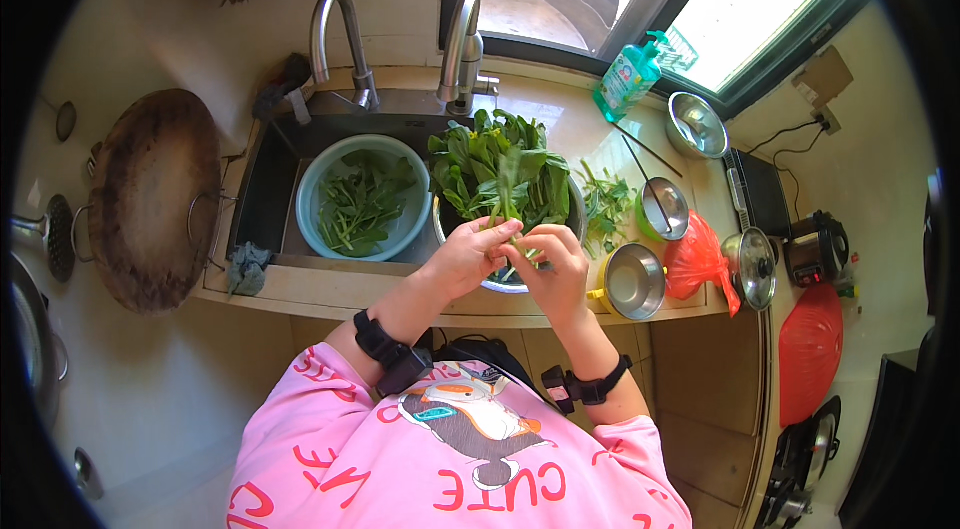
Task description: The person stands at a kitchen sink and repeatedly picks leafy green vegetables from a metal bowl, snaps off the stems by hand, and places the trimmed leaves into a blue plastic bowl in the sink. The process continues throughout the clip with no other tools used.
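Note:
My left hand grips a leafy green stalk, its blurred upper end pointing away from me. At the stalk's lower end my right hand pinches with thumb and bent fingers, close against the left fingertips. Both hands are over the front of a metal basin heaped with leafy greens, a few yellow flowers among them. Left of it, a light blue plastic basin stands in the sink, holding shorter pieces of greens in water. Trimmed leaves and stems lie on the counter to the right.
Two faucets rise behind the sink. On the right are a metal bowl, chopsticks, a yellow-handled pot, a red plastic bag and a soap bottle. A round wooden board leans at left.

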Motion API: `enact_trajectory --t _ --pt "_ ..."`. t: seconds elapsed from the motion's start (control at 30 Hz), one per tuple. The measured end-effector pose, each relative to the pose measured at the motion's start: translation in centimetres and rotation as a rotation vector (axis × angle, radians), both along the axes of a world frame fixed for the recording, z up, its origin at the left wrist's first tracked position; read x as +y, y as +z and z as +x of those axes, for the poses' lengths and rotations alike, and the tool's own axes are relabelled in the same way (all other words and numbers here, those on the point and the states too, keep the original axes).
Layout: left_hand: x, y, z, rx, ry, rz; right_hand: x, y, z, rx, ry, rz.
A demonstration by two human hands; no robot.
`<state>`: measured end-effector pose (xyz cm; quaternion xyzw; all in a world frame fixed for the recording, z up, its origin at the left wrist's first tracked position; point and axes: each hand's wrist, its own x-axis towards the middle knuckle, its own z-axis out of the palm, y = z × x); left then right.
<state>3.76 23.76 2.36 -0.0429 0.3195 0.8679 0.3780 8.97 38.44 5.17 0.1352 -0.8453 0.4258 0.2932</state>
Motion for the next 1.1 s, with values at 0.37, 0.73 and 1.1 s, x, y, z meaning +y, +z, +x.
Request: enact_trajectory --t 0.37,0.73,1.1 --pt "-0.5 -1.1 0.1 0.096 -0.198 -0.112 1.9 2.5 0.7 -0.363 0.28 -0.003" --pt "-7.1 0.6 0.5 0.176 -0.073 -0.244 11.3 -1.4 -4.7 -0.298 -0.401 0.04" --pt "-19.7 -5.1 -5.4 0.504 -0.023 -1.486 8.3 -5.4 -6.6 -0.265 -0.246 0.493"
